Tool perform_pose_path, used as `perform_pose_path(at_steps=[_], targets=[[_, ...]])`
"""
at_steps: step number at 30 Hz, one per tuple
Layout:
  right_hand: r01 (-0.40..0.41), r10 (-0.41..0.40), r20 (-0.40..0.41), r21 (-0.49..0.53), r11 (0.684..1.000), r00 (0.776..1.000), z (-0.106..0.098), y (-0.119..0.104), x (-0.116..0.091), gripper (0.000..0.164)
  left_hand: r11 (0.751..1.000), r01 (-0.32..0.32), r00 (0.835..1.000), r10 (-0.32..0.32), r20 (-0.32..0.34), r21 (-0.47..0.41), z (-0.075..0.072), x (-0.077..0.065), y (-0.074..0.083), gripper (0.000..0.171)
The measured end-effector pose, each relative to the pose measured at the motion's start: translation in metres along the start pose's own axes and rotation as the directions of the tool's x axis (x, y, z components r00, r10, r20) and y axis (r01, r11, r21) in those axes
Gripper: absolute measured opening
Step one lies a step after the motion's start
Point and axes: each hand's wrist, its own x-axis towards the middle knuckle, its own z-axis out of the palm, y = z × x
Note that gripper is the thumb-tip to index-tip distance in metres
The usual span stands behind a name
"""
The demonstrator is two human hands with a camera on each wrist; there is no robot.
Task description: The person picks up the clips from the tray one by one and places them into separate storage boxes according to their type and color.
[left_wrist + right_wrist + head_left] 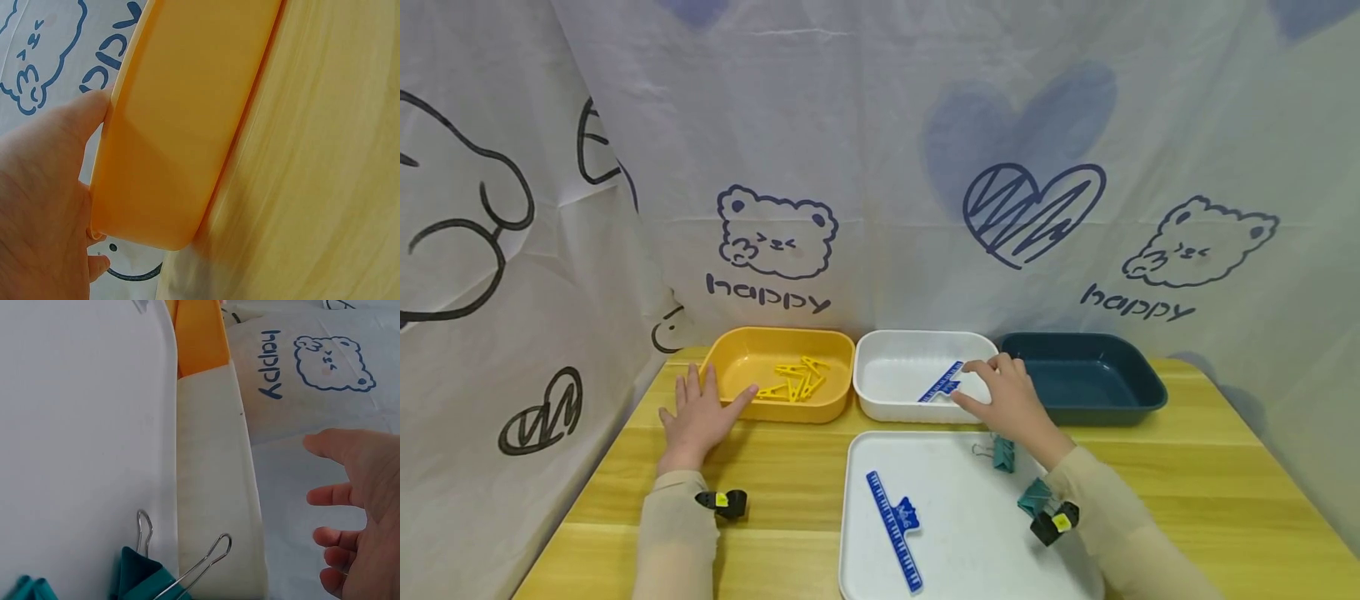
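Observation:
My left hand (697, 423) rests at the near left corner of the yellow bin (169, 150), fingers spread and the thumb touching its rim. Several yellow clips (795, 389) lie inside that bin. Above the white bin (880, 408), my right hand (1006, 398) has its thumb and fingers apart, with nothing between them in the right wrist view. Just below those fingers is a blue clip (942, 383) with a piano-key pattern, inside the white bin. A second blue piano-key clip (895, 532) lies on the white tray (970, 550).
Two teal binder clips, one (1003, 453) near the tray's back edge and another (1035, 497) beside my right wrist, lie on the tray. A dark teal bin (1082, 414) stands right of the white bin. Behind the wooden table (775, 550) hangs a printed cloth (880, 167).

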Motion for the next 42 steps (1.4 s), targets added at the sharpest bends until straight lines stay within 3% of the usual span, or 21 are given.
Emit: perform_pose_path(at_steps=[10, 27, 42], targets=[[0.042, -0.042, 0.001, 0.035, 0.998, 0.999, -0.007, -0.014, -0.020, 0.049, 1.000, 0.002, 1.000, -0.002, 0.003, 0.009, -0.001, 0.000, -0.001, 0.109], [0.057, -0.057, -0.010, 0.113, 0.992, 0.998, 0.003, -0.036, -0.046, 0.045, 1.000, 0.009, 1.000, -0.009, 0.006, 0.021, 0.000, -0.001, 0.002, 0.110], [0.049, -0.073, 0.108, 0.212, 0.976, 0.991, 0.019, -0.051, -0.061, 0.047, 1.000, 0.005, 1.000, -0.005, 0.008, 0.028, 0.001, 0.000, 0.000, 0.111]])
